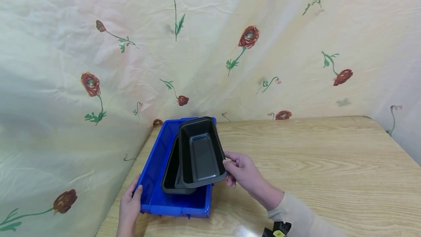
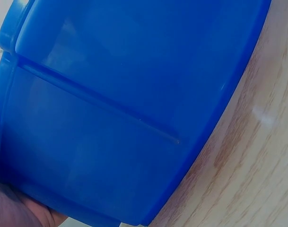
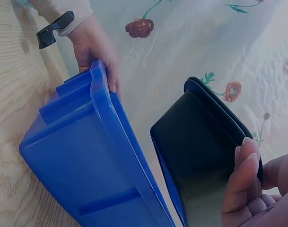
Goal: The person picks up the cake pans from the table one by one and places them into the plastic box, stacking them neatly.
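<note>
A black loaf pan (image 1: 202, 156) is raised at a slant over a blue plastic bin (image 1: 175, 210). My right hand (image 1: 246, 174) pinches the pan's rim at its near right side, thumb on top and fingers beneath. In the right wrist view the pan's underside (image 3: 196, 146) shows, held above the bin's rim. Another black loaf pan (image 1: 170, 173) sits inside the bin, partly hidden under the raised one. My left hand (image 1: 129, 202) grips the bin's rim at its near left corner. Mostly the bin's outer wall (image 2: 110, 104) fills the left wrist view.
The bin stands near the left edge of a wooden table (image 1: 315, 171). Behind and to the left hangs a pale cloth (image 1: 210, 39) printed with red flowers. A black strap device (image 1: 279, 229) is on my right wrist.
</note>
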`<state>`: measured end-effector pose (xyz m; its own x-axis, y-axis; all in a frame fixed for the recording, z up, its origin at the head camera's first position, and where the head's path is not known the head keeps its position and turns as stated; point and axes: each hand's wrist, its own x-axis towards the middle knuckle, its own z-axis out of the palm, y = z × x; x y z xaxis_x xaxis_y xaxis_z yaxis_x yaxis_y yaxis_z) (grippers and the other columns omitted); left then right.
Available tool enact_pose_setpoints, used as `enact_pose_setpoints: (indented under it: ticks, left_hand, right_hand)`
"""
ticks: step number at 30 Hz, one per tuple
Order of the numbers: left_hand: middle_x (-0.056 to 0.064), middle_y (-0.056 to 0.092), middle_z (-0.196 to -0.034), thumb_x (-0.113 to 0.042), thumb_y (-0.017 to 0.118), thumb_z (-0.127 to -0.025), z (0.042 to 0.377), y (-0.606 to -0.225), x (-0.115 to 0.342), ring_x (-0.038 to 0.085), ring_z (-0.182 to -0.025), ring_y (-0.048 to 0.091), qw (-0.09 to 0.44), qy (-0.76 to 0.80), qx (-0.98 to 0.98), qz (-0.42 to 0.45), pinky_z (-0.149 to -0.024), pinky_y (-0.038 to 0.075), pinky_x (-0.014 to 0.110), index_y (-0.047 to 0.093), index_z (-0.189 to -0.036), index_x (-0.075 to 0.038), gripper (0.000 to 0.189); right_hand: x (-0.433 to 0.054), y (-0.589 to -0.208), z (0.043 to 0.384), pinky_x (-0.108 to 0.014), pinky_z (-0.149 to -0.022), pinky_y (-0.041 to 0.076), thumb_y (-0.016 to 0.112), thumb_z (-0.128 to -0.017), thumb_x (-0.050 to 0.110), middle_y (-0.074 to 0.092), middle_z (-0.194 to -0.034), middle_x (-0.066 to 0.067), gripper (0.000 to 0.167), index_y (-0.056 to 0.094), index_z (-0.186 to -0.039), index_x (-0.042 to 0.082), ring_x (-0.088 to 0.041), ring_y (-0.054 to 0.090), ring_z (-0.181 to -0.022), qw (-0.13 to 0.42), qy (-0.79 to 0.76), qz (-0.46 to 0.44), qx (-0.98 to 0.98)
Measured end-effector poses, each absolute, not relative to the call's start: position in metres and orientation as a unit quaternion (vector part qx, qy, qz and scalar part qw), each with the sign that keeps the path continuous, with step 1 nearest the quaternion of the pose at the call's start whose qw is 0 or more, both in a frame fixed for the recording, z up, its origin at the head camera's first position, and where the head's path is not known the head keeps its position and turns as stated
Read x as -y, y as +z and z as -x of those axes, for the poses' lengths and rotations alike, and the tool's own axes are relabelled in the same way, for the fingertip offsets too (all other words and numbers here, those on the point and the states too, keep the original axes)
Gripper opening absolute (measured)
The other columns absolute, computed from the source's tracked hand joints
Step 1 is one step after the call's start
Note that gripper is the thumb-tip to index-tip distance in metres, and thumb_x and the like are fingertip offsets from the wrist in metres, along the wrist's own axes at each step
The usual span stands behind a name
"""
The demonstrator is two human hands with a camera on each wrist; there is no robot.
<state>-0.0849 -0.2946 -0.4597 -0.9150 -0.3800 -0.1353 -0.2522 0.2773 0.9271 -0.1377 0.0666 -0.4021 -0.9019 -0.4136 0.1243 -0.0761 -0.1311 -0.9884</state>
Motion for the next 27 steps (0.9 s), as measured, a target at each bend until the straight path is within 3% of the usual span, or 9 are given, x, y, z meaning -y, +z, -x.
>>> enact_pose_setpoints:
  ticks: [3, 11, 27]
  left_hand:
    - [0.027, 0.021, -0.166, -0.015, 0.038, -0.113, 0.085, -0.460, 0.295, 0.050, -0.151, 0.019, 0.057, -0.567, 0.798, -0.199, -0.119, 0.023, 0.065, 0.029, -0.163, -0.004, 0.051]
    - [0.026, 0.020, -0.167, -0.018, 0.038, -0.114, 0.086, -0.460, 0.296, 0.051, -0.151, 0.019, 0.045, -0.569, 0.794, -0.207, -0.118, 0.024, 0.066, 0.028, -0.164, -0.007, 0.052]
    - [0.027, 0.021, -0.166, -0.014, 0.038, -0.113, 0.085, -0.459, 0.295, 0.051, -0.150, 0.020, 0.051, -0.571, 0.796, -0.195, -0.118, 0.023, 0.066, 0.028, -0.163, -0.003, 0.052]
  right_hand:
    - [-0.063, -0.402, 0.138, -0.018, -0.044, 0.046, 0.049, -0.104, -0.001, 0.063, -0.064, -0.009, 0.053, 0.030, -0.147, -0.025, -0.006, 0.056, -0.045, 0.116, -0.729, 0.188, -0.648]
    - [-0.053, -0.401, 0.137, -0.018, -0.044, 0.047, 0.049, -0.104, -0.003, 0.065, -0.067, -0.020, 0.052, 0.031, -0.147, -0.026, -0.005, 0.058, -0.046, 0.122, -0.735, 0.201, -0.636]
    - [-0.027, -0.411, 0.139, -0.017, -0.044, 0.049, 0.048, -0.104, -0.002, 0.068, -0.067, -0.012, 0.057, 0.023, -0.149, -0.026, -0.005, 0.060, -0.046, 0.144, -0.740, 0.182, -0.632]
